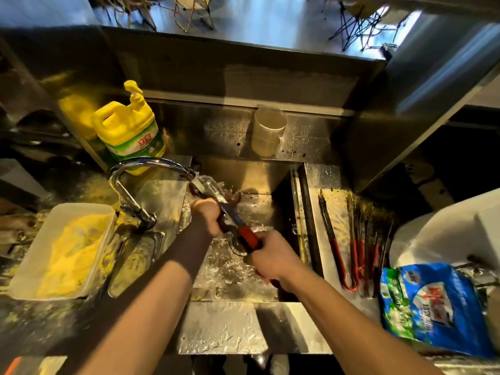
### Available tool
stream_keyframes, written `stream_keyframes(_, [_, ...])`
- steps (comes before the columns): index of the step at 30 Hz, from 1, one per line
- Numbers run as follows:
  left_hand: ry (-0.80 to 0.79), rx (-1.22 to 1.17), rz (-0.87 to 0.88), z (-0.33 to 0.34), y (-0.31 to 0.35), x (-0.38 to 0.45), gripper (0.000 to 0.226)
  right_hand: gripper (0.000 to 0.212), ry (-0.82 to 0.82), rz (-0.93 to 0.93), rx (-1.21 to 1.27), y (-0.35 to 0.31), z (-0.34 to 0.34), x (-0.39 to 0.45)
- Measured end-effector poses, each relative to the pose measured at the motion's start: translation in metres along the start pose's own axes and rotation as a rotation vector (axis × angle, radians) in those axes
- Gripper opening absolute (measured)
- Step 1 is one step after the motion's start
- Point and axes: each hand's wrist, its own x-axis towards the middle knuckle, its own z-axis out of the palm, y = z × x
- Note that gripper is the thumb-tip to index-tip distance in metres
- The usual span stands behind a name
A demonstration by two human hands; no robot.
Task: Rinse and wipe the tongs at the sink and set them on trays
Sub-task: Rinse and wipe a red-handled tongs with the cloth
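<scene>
At frame centre we hold the red-handled tongs [238, 226] under the faucet [151, 165] stream, over the sink [270, 182]. Our left hand [209, 215] grips the shaft; our right hand [267, 255] grips the handle. Wet metal may slip, in our judgement, dropping them into the basin.

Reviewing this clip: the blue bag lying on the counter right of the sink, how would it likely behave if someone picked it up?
The blue bag looks soft and creased, so it would probably sag and flop rather than hold its shape. It bulges as if still partly full, so likely some weight, and the contents may shift. Its glossy film beside a wet sink could be slippery to grip.
</scene>
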Motion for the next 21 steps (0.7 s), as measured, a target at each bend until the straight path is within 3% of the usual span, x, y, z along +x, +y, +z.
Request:
stream_keyframes(4, [-0.089, -0.091, -0.063, 0.003, -0.002, -0.003, 0.025, 0.017, -0.002, 0.015, 0.014, 0.004, 0.001, 0.001])
stream_keyframes(7, [0.016, -0.085, -0.008, 0.001, 0.004, -0.009, 0.026, 0.014, 0.016, 0.025, 0.044, 0.002, 0.001, 0.001])
stream_keyframes(10, [0.021, -0.173, -0.007, 0.000, 0.006, -0.007, 0.026, 0.011, -0.018, 0.002, 0.054, -0.001, 0.004, 0.003])
stream_keyframes(14, [-0.104, -0.146, -0.057, 0.006, 0.006, -0.020, 0.013, 0.011, 0.014, 0.028, 0.081, 0.002, 0.002, 0.005])
stream_keyframes(16, [-0.042, -0.197, -0.063, 0.006, 0.000, -0.016, 0.017, 0.018, -0.033, 0.038, 0.094, 0.004, -0.002, 0.003])
stream_keyframes(21, [-0.069, -0.206, -0.082, 0.002, 0.001, -0.009, 0.032, 0.023, -0.047, 0.031, 0.066, 0.003, -0.010, -0.007])
